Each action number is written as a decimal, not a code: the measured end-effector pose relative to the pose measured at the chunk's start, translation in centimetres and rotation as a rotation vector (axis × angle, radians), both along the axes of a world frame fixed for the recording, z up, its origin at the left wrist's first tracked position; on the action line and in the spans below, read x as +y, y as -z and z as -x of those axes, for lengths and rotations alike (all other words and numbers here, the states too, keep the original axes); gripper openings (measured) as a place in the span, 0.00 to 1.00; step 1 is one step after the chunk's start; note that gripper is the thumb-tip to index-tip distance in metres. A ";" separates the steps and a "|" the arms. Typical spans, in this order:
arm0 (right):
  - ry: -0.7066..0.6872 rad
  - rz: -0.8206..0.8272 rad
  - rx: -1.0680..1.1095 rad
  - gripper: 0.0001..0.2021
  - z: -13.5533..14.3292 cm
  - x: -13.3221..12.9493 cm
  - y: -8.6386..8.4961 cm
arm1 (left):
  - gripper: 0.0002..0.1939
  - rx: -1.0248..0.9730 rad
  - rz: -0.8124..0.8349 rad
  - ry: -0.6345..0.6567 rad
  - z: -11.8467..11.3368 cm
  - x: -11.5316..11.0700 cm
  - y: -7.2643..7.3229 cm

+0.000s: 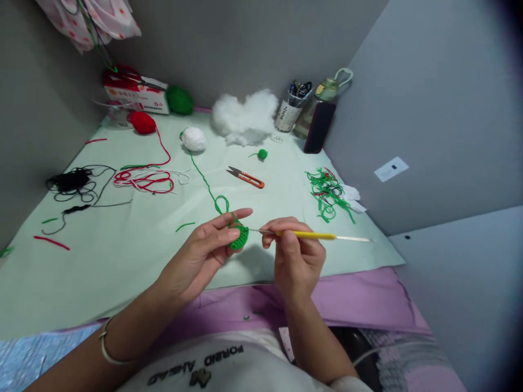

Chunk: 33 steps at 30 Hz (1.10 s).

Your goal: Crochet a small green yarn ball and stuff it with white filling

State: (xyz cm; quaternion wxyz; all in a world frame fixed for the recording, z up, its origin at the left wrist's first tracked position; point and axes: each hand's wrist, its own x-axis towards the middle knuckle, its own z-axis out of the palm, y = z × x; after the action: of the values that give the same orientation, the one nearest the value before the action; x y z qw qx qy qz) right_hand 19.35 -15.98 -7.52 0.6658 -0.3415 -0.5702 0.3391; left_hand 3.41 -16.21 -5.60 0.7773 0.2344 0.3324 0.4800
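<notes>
View: head
Pale cloth (122, 256): one orange snips (250, 178), white stuffing (245, 117), one phone (320, 128), tangled yarn scraps (329, 194) at right
Large yarn balls: three; red ball (143, 123), white ball (193, 139), green ball (180, 100)
Green crochet piece (242, 238): in left hand (210, 239), partly covered by thumb
Left grip: thumb and fingers pinching piece
Right hand (296, 253): pinching one yellow-handled hook (312, 235), shaft reaching piece

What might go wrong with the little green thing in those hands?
The hook in the right hand reaches the edge of the green piece; if it slips, a stitch might come loose. The green yarn has a loose loop by the left hand, so it could tangle. The snips show pointed blades, which might prick someone.
</notes>
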 end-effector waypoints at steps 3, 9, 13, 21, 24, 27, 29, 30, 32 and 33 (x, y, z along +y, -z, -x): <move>-0.082 0.082 0.072 0.09 0.4 0.3 -0.2 | 0.20 0.026 -0.053 0.000 -0.4 -0.1 -0.1; 0.129 -0.174 -0.372 0.13 0.2 -0.3 0.6 | 0.22 0.055 -0.046 -0.057 -1.0 0.1 -0.1; 0.163 -0.200 -0.352 0.13 -0.2 0.0 0.5 | 0.15 -0.044 0.031 0.031 -0.5 0.5 0.2; -0.075 0.154 0.019 0.08 0.1 0.7 -0.2 | 0.18 0.128 -0.141 -0.005 -0.4 0.3 -0.2; -0.063 0.204 0.050 0.09 0.1 0.7 0.0 | 0.18 0.228 -0.216 -0.010 -0.2 0.0 0.0; -0.116 0.261 0.165 0.10 -0.1 0.9 -0.1 | 0.18 0.305 -0.240 -0.020 0.1 -0.1 0.2; -0.154 0.264 0.197 0.10 -0.1 1.0 -0.2 | 0.18 0.338 -0.255 -0.027 0.3 -0.1 0.2; -0.167 0.255 0.197 0.10 -0.2 1.0 -0.3 | 0.17 0.352 -0.262 -0.029 0.3 0.0 0.2; -0.165 0.225 0.159 0.10 -0.3 0.9 -0.4 | 0.17 0.380 -0.269 -0.039 0.4 0.0 -0.1; -0.152 0.207 0.126 0.10 -0.4 0.8 -0.5 | 0.17 0.397 -0.273 -0.048 0.3 0.0 -0.3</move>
State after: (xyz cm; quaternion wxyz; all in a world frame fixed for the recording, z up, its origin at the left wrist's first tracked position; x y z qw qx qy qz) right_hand 19.75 -15.14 -7.02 0.6337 -0.3421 -0.5134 0.4666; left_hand 3.08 -16.17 -5.28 0.6461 0.4190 0.4163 0.4835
